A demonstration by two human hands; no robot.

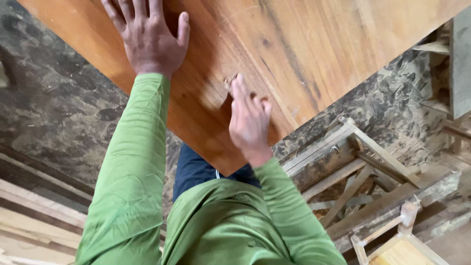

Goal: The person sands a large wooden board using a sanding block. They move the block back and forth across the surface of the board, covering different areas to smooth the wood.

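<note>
Board: wooden board, orange-brown, long axis ran away from me.
Left hand: fingers spread flat on it.
Right hand: fingers pressed together, edge-on near its corner, nearer me.

Head view, steeply down, close over board

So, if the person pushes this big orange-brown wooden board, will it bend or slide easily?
The wooden board looks thick and solid at its corner, so it would probably stay stiff. It spreads beyond the picture, so it is likely heavy and slow to slide. The left hand lies flat on it and the right hand touches it edge-on; its smooth, finished-looking face may be somewhat slippery.
</note>
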